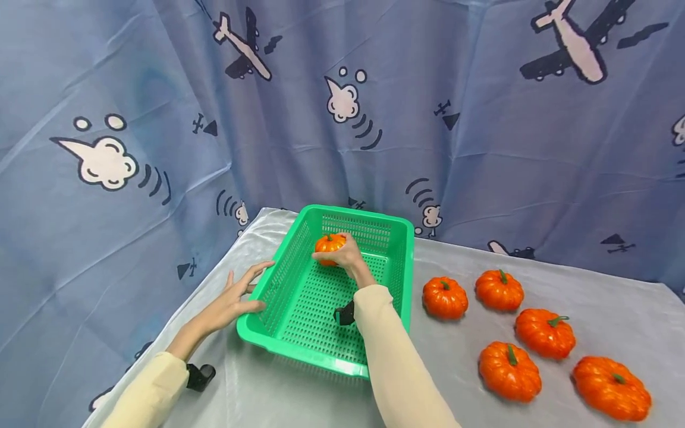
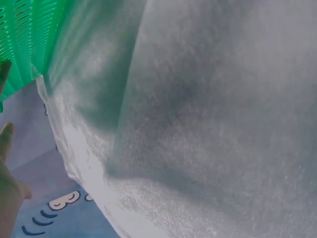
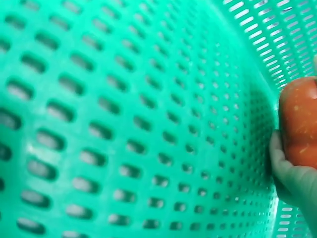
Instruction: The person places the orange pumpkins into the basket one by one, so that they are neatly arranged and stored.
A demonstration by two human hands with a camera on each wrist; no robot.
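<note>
Behind everything, facing you at 12 o'clock, hangs a blue fabric curtain printed with planes and clouds (image 1: pixel 299 160). Below it is your bench, draped in shiny silver-grey cloth (image 1: pixel 241 386). On that sits a green rectangular plastic basket with slotted walls (image 1: pixel 316 312), close to the cloth's edge on its 9 o'clock side; a hard shove that way could tip it off.

Your left hand (image 1: pixel 232 303) rests at the basket's 9 o'clock rim, fingers spread rather than clenched; with so loose a touch, the basket could skid if your other arm bumps it. Your right hand (image 1: pixel 348 255) grips a small glossy orange pumpkin with a green stem (image 1: pixel 327 244) inside, toward 11 o'clock. Whether it touches the floor, you can't tell; released high, it could drop and roll. Your right sleeve (image 1: pixel 393 351) crosses the near rim and might catch it on lifting.

Five glossy orange ribbed pumpkins (image 1: pixel 543 336) lie outside, between 3 and 4 o'clock; a sweeping elbow could scatter them.
</note>
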